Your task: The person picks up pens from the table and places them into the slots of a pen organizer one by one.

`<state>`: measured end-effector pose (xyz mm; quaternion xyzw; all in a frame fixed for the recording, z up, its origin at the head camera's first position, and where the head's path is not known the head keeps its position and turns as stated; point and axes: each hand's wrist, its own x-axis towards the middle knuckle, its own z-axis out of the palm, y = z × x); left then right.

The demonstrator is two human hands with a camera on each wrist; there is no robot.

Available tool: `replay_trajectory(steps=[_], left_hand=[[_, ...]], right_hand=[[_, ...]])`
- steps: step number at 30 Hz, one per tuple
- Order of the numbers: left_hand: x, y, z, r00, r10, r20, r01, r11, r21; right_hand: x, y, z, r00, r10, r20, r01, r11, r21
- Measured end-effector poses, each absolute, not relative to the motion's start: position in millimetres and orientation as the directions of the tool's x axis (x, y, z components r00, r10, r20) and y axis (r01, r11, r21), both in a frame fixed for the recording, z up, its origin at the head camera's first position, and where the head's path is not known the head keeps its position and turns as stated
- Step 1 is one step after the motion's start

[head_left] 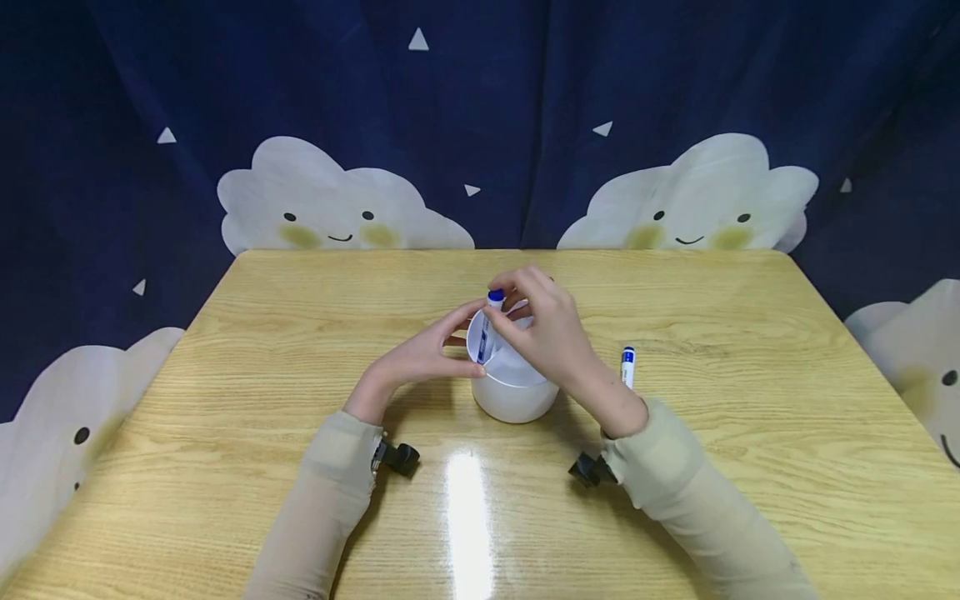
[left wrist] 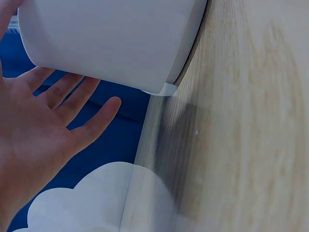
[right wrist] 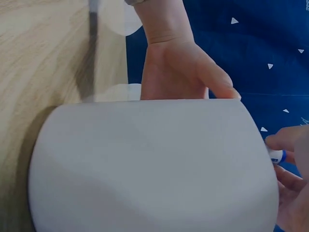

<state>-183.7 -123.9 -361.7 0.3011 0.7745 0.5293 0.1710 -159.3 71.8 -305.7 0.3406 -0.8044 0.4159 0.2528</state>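
Note:
A white round container stands upright on the table, its mouth partly hidden by the hands. My left hand holds its left side, the thumb on the near rim and the fingers around the far side. With thumb and fingers, my right hand pinches a white marker with a blue cap near its top. The marker leans, its lower part inside the container. In the right wrist view the container wall covers most of the marker. The left wrist view shows the left fingers spread by the wall.
Another blue-capped marker lies on the wooden table to the right, partly hidden by the right forearm. A dark blue curtain with cloud prints hangs behind the table's far edge.

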Motion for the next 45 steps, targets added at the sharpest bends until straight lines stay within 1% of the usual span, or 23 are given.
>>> replay_trajectory(steps=[9, 24, 33, 45], left_hand=[[-185, -123, -363, -0.746, 0.66, 0.083, 0.312, 0.237, 0.92], [-184, -123, -363, -0.751, 0.657, 0.072, 0.297, 0.239, 0.924], [-185, -122, -363, -0.745, 0.662, 0.085, 0.303, 0.222, 0.927], [-185, -122, -363, -0.748, 0.656, 0.103, 0.326, 0.229, 0.917]], right_hand=[[-159, 73, -316, -0.663, -0.406, 0.629, -0.739, 0.487, -0.465], [-156, 78, -315, -0.692, -0.385, 0.611, -0.709, 0.521, -0.475], [-151, 97, -307, -0.709, -0.295, 0.64, -0.673, 0.554, -0.49], [-155, 144, -308, -0.764, -0.119, 0.634, -0.544, 0.647, -0.534]])
